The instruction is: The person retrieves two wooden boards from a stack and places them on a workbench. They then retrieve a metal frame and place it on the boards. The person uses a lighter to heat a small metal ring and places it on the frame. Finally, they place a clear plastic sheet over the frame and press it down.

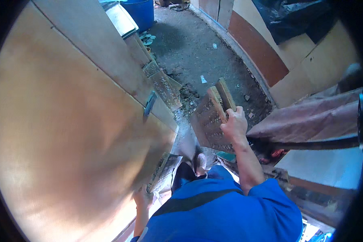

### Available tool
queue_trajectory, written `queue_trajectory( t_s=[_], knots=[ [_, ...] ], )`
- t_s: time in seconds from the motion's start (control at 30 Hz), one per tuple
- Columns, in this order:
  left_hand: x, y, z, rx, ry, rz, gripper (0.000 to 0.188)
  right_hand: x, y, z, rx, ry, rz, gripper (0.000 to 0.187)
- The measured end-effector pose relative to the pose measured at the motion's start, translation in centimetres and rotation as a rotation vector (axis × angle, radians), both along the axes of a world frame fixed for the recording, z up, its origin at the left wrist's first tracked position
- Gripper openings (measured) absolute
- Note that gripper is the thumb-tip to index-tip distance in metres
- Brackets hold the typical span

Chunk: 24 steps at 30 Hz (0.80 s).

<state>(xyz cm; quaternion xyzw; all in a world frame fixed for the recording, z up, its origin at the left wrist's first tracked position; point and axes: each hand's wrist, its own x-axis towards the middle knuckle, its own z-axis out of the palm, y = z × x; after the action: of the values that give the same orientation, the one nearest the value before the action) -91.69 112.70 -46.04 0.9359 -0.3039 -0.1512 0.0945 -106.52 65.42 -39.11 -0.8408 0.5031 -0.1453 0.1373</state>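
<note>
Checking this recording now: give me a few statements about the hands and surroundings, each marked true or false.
1. The right hand grips two boards side by side. True.
2. The left hand is empty. False: it holds another board, low beside the large wooden panel.
3. A blue tub stands at the top of the view, left of centre. True.
4. The black plastic sheet is at the lower left. False: it is at the upper right.
5. White scraps lie on the dark floor. True.
6. The person wears a red shirt. False: the shirt is blue.
</note>
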Motion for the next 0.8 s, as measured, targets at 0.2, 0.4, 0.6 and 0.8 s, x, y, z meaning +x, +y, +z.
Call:
queue_trajectory(
  t_s=[0.2,0.4,0.6,0.8],
  knots=[
    [2.0,-5.6,-0.1,0.069,0.104,-0.053,0.037,0.8,-6.5,1.1,-0.06,0.117,-0.049,0.036],
    [4.7,-8.0,-1.8,0.079,0.123,-0.116,0.033,1.0,-12.4,2.6,-0.114,0.137,-0.103,0.038],
    [6.7,-11.6,-1.4,0.138,0.179,-0.134,0.035,-0.3,-18.5,5.2,-0.159,0.171,-0.144,0.043],
    [6.8,-17.3,-1.1,0.191,0.208,-0.088,0.037,-0.8,-27.1,6.1,-0.142,0.197,-0.129,0.04]
  ],
)
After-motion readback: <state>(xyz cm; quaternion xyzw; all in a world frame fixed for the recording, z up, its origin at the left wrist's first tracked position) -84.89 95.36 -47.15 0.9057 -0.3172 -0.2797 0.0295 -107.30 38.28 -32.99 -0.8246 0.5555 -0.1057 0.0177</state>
